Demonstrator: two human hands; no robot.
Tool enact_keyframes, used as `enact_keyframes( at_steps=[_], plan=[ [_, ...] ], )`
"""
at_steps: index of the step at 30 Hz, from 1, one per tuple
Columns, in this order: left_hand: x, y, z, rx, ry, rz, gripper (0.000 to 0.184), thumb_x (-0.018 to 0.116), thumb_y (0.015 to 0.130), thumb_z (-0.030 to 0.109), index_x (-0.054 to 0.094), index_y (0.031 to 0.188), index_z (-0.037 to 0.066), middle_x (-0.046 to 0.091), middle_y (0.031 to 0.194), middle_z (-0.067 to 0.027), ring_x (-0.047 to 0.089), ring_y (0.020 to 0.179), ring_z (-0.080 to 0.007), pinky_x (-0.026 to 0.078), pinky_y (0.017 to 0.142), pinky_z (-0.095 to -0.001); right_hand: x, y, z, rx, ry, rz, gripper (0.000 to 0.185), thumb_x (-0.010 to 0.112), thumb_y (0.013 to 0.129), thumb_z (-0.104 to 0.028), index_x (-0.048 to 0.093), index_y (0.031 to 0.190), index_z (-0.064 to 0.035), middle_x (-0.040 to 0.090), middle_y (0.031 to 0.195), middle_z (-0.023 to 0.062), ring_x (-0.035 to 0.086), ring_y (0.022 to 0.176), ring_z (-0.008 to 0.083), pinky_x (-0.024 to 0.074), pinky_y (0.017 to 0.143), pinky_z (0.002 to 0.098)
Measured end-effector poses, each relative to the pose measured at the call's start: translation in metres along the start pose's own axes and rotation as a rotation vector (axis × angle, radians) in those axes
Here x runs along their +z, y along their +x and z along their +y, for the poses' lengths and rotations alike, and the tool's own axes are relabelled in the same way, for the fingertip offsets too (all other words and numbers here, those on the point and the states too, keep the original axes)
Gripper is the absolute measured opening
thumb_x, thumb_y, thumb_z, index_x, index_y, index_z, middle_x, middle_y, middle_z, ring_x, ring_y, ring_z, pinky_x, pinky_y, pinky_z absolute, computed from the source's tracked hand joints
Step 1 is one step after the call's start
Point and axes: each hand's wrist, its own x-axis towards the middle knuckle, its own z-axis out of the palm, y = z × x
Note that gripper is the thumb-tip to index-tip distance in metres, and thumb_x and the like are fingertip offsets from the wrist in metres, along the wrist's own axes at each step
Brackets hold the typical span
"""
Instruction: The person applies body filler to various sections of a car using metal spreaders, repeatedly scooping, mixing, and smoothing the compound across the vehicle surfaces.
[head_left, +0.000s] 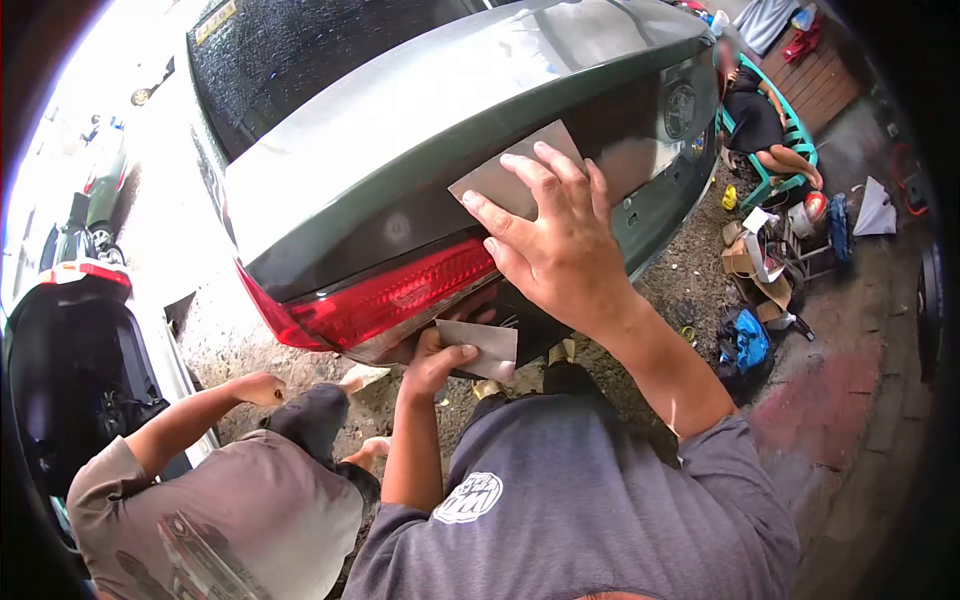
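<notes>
My right hand [560, 230] is raised against the rear of a grey car's trunk lid [360, 240]. Its spread fingers press on the face of a thin grey-brown rectangular plate [510, 185], which lies against the lid or just off it; I cannot tell which. Lower down, my left hand [432, 368] pinches a second thin grey rectangular plate [480, 343] between thumb and fingers. A pale pinkish smear shows at that plate's lower corner. The red tail light [400, 295] sits just above my left hand. My right forearm and hand cover part of the car's rear.
Another person [220, 500] is low at my left, one arm reaching forward. A seated person [755, 115] is on a green chair [797, 135] at the right. Boxes [750, 255] and a blue bag [745, 340] lie on the ground there. A motorbike [75, 360] stands at left.
</notes>
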Motion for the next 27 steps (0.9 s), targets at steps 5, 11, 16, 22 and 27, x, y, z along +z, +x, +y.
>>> enact_keyframes(
  at_steps=[5,11,16,22,27],
  plan=[
    [0.005,-0.034,-0.008,0.014,0.03,-0.027,0.082,0.068,0.074,0.021,0.04,0.146,-0.007,0.038,0.154,-0.0217,0.041,0.141,-0.0343,0.034,0.115,-0.0451,0.003,-0.022,-0.024,-0.032,-0.063,0.057,0.041,0.074,0.08,-0.024,0.069,0.121,-0.0269,0.048,0.133,0.0085,0.038,0.131,0.0336,0.0323,0.105,0.0643],
    [0.003,-0.076,-0.015,-0.034,0.078,-0.027,0.084,0.069,0.073,0.024,0.04,0.146,-0.007,0.039,0.154,-0.0189,0.041,0.14,-0.0339,0.033,0.115,-0.0455,-0.003,-0.076,-0.059,-0.021,-0.033,-0.046,0.041,0.071,0.079,-0.022,0.07,0.12,-0.0236,0.05,0.131,0.0095,0.043,0.126,0.0341,0.0357,0.104,0.0536],
    [0.013,-0.08,-0.017,0.017,0.064,-0.034,0.082,0.07,0.074,0.025,0.043,0.145,-0.006,0.038,0.155,-0.0196,0.041,0.141,-0.0345,0.032,0.116,-0.0466,-0.035,-0.072,-0.064,0.016,-0.006,-0.041,0.041,0.072,0.082,-0.023,0.068,0.123,-0.021,0.049,0.134,0.0107,0.042,0.129,0.0342,0.0339,0.106,0.0539],
    [0.013,-0.079,-0.023,0.057,0.081,-0.079,0.077,0.07,0.077,0.022,0.045,0.144,-0.006,0.036,0.156,-0.0218,0.039,0.141,-0.036,0.031,0.117,-0.0474,-0.029,-0.061,-0.069,0.012,-0.021,0.004,0.044,0.074,0.084,-0.029,0.066,0.127,-0.0221,0.047,0.138,0.0106,0.041,0.132,0.0348,0.0328,0.107,0.0575],
    [0.015,-0.085,-0.02,0.068,0.08,-0.086,0.076,0.07,0.077,0.021,0.045,0.143,-0.006,0.036,0.155,-0.0227,0.038,0.142,-0.0365,0.029,0.118,-0.0469,-0.026,-0.059,-0.073,0.003,-0.044,0.03,0.046,0.075,0.082,-0.028,0.065,0.127,-0.0233,0.046,0.138,0.0097,0.04,0.132,0.0341,0.0326,0.108,0.0578]
  ],
)
